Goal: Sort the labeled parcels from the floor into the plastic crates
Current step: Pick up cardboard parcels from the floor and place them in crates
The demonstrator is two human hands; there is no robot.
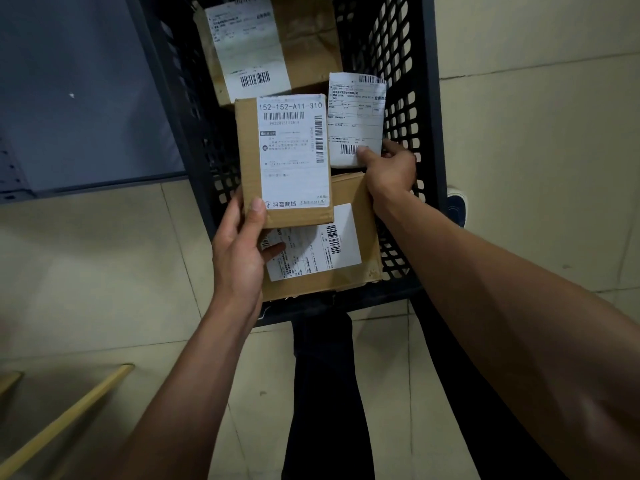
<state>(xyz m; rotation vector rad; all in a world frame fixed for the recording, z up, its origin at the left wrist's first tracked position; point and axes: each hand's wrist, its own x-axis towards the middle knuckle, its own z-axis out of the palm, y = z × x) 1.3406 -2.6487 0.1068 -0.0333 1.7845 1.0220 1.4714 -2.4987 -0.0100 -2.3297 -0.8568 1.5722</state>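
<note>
The left hand (pixel 239 251) grips the near-left corner of a brown parcel (pixel 249 161), thumb on its label and fingers curled beneath, holding it label-up over the black plastic crate (pixel 427 133) with its long axis running away from the person. The right hand (pixel 389 171) pinches the near end of a small white parcel (pixel 356 119) just beside it, also lengthwise away. Below them in the crate lie a flat box (pixel 349 271) at the near end and another box (pixel 311 39) at the far end, the crate standing on the tiled floor (pixel 536 168).
</note>
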